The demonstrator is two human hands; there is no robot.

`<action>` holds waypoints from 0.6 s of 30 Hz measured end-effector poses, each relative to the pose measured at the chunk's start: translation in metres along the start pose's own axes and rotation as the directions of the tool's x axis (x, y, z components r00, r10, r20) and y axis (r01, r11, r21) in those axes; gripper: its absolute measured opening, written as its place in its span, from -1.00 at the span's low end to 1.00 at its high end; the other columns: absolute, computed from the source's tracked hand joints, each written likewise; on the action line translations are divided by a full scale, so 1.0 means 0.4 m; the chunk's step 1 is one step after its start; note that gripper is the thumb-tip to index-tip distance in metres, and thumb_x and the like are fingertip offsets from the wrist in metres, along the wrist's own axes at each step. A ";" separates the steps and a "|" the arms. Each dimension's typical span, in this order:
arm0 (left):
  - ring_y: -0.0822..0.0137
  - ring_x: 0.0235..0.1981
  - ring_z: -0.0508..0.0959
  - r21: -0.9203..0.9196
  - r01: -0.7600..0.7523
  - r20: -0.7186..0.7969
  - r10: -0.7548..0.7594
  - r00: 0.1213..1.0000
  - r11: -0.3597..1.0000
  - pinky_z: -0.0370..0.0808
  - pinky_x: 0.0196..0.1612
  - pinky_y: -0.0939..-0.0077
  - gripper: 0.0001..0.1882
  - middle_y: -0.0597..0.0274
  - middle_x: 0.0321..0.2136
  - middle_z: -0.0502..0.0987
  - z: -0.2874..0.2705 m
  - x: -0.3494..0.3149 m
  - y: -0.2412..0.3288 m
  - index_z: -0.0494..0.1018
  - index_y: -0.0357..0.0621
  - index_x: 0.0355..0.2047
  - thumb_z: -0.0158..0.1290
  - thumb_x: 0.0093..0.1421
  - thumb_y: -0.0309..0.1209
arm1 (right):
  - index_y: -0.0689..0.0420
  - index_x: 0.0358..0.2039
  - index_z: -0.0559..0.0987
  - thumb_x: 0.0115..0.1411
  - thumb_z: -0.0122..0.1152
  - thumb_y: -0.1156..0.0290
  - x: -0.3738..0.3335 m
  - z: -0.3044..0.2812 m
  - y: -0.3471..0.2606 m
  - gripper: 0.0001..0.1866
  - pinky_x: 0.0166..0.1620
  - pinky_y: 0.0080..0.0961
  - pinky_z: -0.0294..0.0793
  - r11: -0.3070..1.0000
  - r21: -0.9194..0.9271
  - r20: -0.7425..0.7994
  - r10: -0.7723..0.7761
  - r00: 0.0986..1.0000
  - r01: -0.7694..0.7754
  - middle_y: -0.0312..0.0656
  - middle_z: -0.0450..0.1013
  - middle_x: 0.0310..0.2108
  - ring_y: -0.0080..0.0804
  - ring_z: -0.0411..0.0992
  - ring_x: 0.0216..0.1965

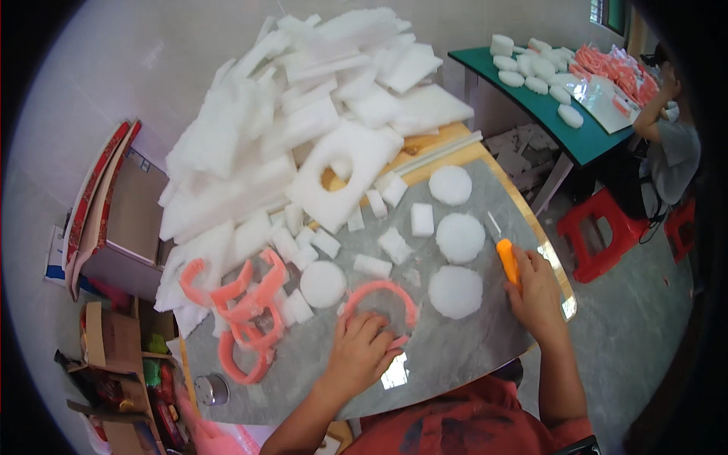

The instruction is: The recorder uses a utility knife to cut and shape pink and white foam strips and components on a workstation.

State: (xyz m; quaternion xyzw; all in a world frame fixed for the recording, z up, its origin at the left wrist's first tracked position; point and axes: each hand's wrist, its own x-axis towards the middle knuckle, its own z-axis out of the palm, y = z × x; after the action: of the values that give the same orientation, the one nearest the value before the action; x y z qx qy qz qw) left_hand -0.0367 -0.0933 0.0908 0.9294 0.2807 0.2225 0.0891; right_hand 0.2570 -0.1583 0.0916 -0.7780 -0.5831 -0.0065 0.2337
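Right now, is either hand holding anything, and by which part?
The right hand holds the slim orange-handled metal tool by its handle. The left hand touches the curved pink foam strip; whether it grips it, I cannot tell.

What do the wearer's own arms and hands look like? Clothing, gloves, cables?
Left hand and right hand are both ungloved, with no watch or cables visible on them. Forearms are uncovered. A red sleeve shows at the right arm, matching the red shirt with dark patches on its front.
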 end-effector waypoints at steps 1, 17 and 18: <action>0.14 -0.16 0.40 0.040 -0.023 0.019 0.023 1.000 0.999 0.25 -0.05 0.12 -0.67 0.21 -0.28 0.41 -0.003 0.003 -0.003 0.44 -0.13 -0.38 0.26 -0.15 -0.29 | 0.12 0.08 0.36 -0.05 0.26 0.51 0.006 -0.010 -0.005 -0.40 -0.08 -0.25 0.40 1.000 0.000 -0.030 -0.006 1.000 0.006 0.02 0.32 -0.04 -0.04 0.36 -0.08; -0.05 -0.15 0.46 0.026 -0.143 -0.364 0.143 0.921 0.989 0.36 -0.04 0.08 -0.68 -0.05 -0.25 0.46 0.102 0.031 -0.057 0.48 -0.17 -0.22 0.14 0.01 -0.33 | 0.00 -0.60 0.51 0.22 0.02 -0.04 0.089 -0.363 -0.284 -0.57 0.19 0.09 0.00 -0.223 0.471 -0.844 -0.396 0.362 0.853 -0.38 0.26 -0.65 -0.43 0.28 -0.43; -0.12 -0.13 0.44 -0.046 -0.121 -0.358 0.096 0.929 0.992 0.31 0.00 -0.01 -0.70 -0.08 -0.25 0.46 0.105 0.041 -0.063 0.51 -0.16 -0.29 0.17 -0.03 -0.29 | 0.00 -0.60 0.51 0.22 0.02 -0.04 0.097 -0.350 -0.288 -0.57 0.19 0.09 0.00 -0.229 0.464 -0.849 -0.391 0.356 0.856 -0.38 0.26 -0.65 -0.43 0.28 -0.43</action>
State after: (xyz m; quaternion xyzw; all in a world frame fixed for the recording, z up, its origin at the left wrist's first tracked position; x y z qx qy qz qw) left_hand -0.0172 -0.0651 0.0523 0.8845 0.2327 0.4005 0.0558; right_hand 0.2010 -0.1510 0.2682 -0.0113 -0.7119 0.0518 0.7003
